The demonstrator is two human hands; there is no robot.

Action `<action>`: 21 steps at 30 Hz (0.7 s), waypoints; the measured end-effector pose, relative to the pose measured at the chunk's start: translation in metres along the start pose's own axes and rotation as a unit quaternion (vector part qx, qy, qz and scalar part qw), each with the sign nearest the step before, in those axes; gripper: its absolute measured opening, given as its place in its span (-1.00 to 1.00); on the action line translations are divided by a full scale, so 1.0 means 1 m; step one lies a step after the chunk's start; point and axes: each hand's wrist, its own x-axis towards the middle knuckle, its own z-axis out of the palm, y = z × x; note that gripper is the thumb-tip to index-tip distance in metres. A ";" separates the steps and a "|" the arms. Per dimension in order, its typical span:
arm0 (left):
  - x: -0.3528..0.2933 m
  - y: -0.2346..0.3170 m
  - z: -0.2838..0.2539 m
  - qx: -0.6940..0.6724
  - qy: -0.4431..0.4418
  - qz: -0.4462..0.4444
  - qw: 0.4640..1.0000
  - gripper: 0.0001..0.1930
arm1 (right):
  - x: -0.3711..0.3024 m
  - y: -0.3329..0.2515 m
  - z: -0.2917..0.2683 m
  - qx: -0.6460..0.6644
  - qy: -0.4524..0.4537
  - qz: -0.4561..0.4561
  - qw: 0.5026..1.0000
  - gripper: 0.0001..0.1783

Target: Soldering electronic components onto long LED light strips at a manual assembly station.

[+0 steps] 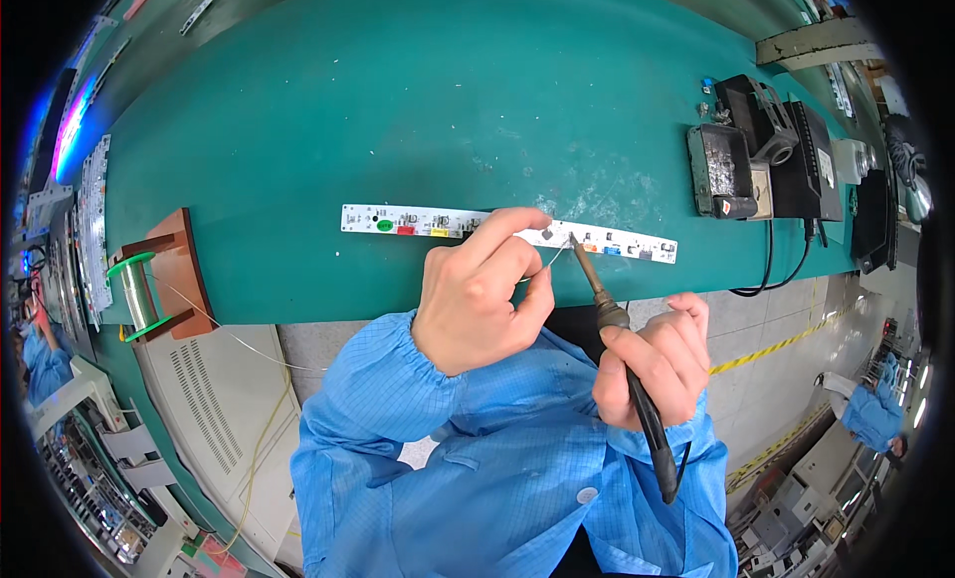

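Observation:
A long white circuit board strip (458, 223) with small coloured parts lies across the green mat near its front edge. My left hand (487, 285) is over the strip's middle; its index finger rests at the board, while thumb and fingers pinch a thin length of solder wire (558, 256). My right hand (657, 364) is wrapped round the black handle of a soldering iron (649, 419). The iron's tip meets the board just right of my left fingertips, close to the end of the solder wire. Whether solder is melting there is too small to see.
A spool of solder wire (137, 297) sits on a brown stand (189, 270) at the left. At the right stand a soldering station (814, 160) with cables and a dark metal tray (718, 170). More board strips (95, 220) lie at the far left. Co-workers (873, 409) appear at the rims.

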 end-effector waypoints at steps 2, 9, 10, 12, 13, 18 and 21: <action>0.001 0.000 0.001 -0.002 0.000 -0.001 1.000 -0.85 | 0.001 0.000 -0.001 -0.002 -0.003 -0.001 1.000 -0.88; 0.001 0.000 0.001 0.001 0.003 0.002 1.000 -0.85 | 0.001 0.000 0.000 0.007 -0.001 -0.005 1.000 -0.87; 0.001 0.001 0.001 0.000 0.003 0.002 1.000 -0.85 | 0.001 0.000 0.000 0.008 0.003 -0.004 1.000 -0.87; 0.001 0.001 0.000 0.000 0.003 0.001 1.000 -0.85 | 0.002 0.000 -0.001 0.007 0.001 -0.004 1.000 -0.87; 0.001 0.001 0.000 0.000 0.001 0.000 1.000 -0.85 | 0.002 0.000 -0.001 0.006 0.000 -0.003 1.000 -0.87; 0.001 0.001 -0.001 0.003 -0.006 -0.008 1.000 -0.86 | 0.003 0.000 -0.002 0.008 -0.001 -0.004 1.000 -0.86; 0.000 0.001 -0.001 -0.001 -0.005 -0.005 1.000 -0.86 | 0.003 0.000 -0.003 0.009 0.005 -0.003 1.000 -0.87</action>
